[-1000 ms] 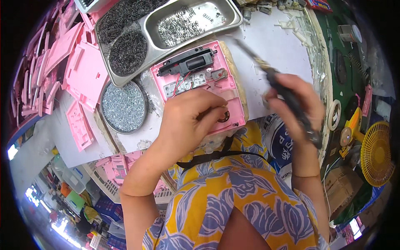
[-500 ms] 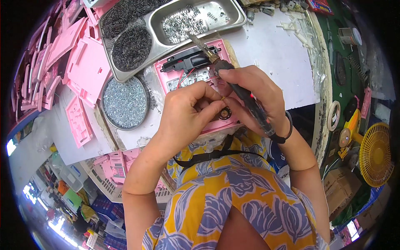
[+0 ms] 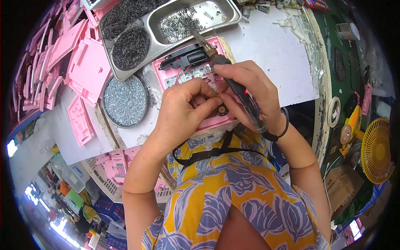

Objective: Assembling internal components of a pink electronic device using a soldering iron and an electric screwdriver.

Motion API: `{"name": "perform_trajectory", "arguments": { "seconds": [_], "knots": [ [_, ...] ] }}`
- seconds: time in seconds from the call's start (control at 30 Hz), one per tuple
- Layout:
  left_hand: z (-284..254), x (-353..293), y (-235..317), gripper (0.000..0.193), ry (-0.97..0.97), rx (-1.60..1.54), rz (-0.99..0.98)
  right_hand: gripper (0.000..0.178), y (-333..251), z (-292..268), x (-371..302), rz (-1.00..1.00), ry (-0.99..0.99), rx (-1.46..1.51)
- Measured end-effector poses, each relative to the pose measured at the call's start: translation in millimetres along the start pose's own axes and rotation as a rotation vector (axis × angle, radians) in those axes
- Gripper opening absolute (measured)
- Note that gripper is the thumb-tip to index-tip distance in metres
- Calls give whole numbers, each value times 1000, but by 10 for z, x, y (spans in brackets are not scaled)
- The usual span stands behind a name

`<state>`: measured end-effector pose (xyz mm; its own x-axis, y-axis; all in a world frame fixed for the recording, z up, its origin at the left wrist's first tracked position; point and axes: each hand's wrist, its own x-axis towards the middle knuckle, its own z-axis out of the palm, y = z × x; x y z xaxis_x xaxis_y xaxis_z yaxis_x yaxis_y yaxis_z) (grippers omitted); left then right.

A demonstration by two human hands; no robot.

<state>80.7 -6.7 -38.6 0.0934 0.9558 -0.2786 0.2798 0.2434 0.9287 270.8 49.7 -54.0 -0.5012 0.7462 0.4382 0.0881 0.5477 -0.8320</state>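
A soldering iron [image 3: 246, 101] with a black handle lies across my right hand [image 3: 262, 85], which is closed around it. Its dark metal tip points up and left, over the edge of the steel tray. My left hand [image 3: 179, 110] is closed in a pinch, its thumb and forefinger on a thin wire [image 3: 219, 95] that the right fingertips also meet. Both hands are over a pink plastic casing [image 3: 214, 122]. The casing holds a black module [image 3: 185, 57], a metal contact plate [image 3: 193, 73], red wires and a small round part [image 3: 222, 110]. My fingers hide its middle.
A divided steel tray [image 3: 153, 43] of small springs stands behind the casing. Left of it is a round dish [image 3: 125, 102] of screws. Pink plastic parts [image 3: 89, 66] pile up at the far left. White plastic pieces [image 3: 293, 27] and a yellow fan [image 3: 376, 150] are on the right.
Both hands and the casing appear slightly further left, partly because the whole view has shifted. The pinch on the wire and the hold on the soldering iron stay the same.
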Motion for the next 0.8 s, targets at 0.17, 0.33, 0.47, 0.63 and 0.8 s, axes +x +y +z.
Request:
{"name": "perform_trajectory", "arguments": {
  "seconds": [0.17,0.33,0.47,0.63,0.8],
  "knots": [
    [-23,-2,-8,9,-6,9,-18,59,5,-39,-138,55,-29,-65],
    [37,9,-47,11,-5,-29,106,57,-10,-39,-269,-54,20,-169],
    [13,0,-88,15,-30,224,327,46,-91,-574,-333,-44,28,-79],
    [68,4,-55,13,-22,430,427,27,-305,-909,-421,188,-52,87],
    [94,-5,-22,12,10,505,420,23,-262,-780,-398,132,-156,-1]
  ]
}}
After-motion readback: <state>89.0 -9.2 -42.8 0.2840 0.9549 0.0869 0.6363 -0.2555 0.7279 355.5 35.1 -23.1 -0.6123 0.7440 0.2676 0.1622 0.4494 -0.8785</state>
